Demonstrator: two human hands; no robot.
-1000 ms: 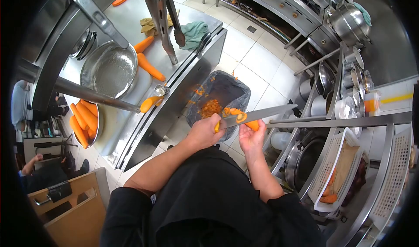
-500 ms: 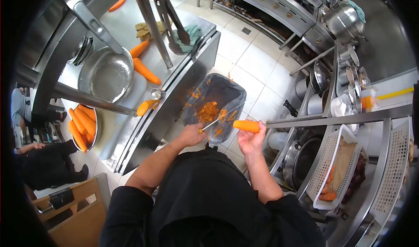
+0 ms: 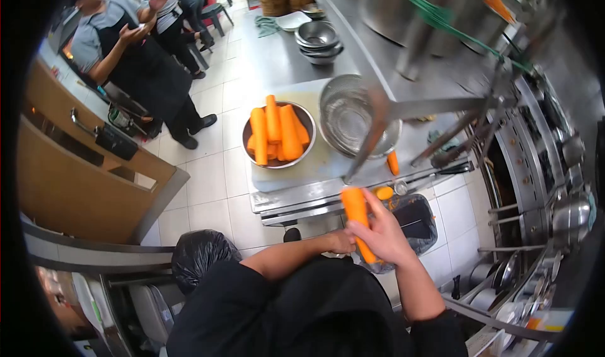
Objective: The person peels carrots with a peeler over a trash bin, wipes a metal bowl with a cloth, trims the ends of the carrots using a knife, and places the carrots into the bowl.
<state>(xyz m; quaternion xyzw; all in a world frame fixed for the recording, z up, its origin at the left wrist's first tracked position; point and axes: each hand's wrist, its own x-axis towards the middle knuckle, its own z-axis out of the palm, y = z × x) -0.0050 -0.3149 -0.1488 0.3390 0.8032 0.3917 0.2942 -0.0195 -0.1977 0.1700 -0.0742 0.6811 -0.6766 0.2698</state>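
Note:
My right hand is closed around a peeled orange carrot, held tilted in front of the counter edge. Beside it, my left hand is closed, its fingers partly hidden by the carrot; what it holds cannot be made out. On a white cutting board stands a metal bowl heaped with several carrots. A perforated metal strainer sits right of it. Another carrot lies near the strainer. Below the counter edge, a bin lined with dark plastic is partly hidden by my right hand.
A metal shelf post rises at the counter's front. Stacked metal bowls stand farther back. A person in a dark apron stands at left, beyond a wooden half-door. A black plastic bag is near my left elbow.
My view has swung left, towards the carrot bowl and the people. The carrot in my right hand has come close to my left hand. The thin tool seen earlier in my left hand is hidden.

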